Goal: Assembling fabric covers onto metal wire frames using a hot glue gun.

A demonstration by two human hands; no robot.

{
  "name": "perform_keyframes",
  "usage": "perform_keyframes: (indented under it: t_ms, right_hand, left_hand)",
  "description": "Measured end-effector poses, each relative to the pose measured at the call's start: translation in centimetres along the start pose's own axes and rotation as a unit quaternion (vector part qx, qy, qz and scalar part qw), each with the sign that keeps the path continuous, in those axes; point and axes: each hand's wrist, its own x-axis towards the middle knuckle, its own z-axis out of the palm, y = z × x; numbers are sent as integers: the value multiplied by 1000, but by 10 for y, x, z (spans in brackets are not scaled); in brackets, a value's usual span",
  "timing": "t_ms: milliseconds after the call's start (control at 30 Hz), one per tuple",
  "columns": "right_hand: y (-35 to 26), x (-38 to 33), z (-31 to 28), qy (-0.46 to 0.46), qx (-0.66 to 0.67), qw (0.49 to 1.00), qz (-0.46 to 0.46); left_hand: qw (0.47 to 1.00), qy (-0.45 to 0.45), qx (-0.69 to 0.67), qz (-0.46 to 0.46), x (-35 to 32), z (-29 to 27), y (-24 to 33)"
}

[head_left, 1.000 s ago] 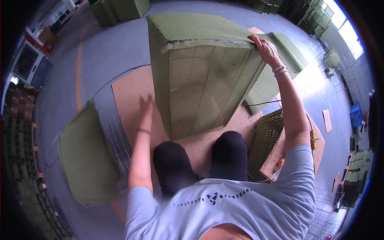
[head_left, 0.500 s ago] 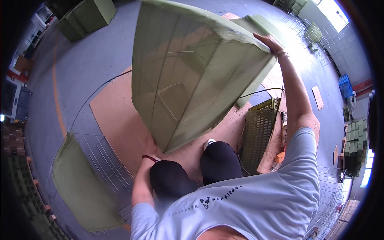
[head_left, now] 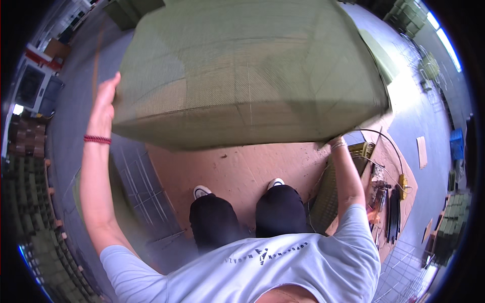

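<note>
A large boxy green mesh cover [head_left: 237, 76] is held up in front of me, its upper end cut off by the picture's top edge. The mesh is see-through in places, and faint straight lines run across it. Against its left side lies my left hand [head_left: 104, 103], holding it with the fingers pointing up along the edge; part of the fingers is hidden. At the lower right corner my right hand [head_left: 336, 141] grips the bottom edge, most of its fingers hidden by the mesh.
Brown board [head_left: 227, 171] covers the floor under my feet. Beside my left leg lie a wire grid frame [head_left: 146, 194] and more green mesh. To my right stand a green plastic crate [head_left: 323, 202] and a board with black rods [head_left: 393, 217] and a cable. Stacked green pieces [head_left: 38, 227] line the left.
The mesh cover has turned from a tilted corner-on position to lie broadly across my view. My left hand has risen to its left side; my right hand has come down to its lower right corner.
</note>
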Motion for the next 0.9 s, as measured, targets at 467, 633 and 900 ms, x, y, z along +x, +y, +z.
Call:
perform_keyframes:
  t_ms: [467,633,900]
  right_hand:
    - [74,3,137,-33,453,890,39]
    - [127,52,34,-385,596,697,-105]
    - [114,35,103,88,327,933,126]
  left_hand:
    - [768,162,403,471,-67,72,162]
    - [705,175,384,570,-78,115,158]
    - [693,72,436,570,-161,133,17]
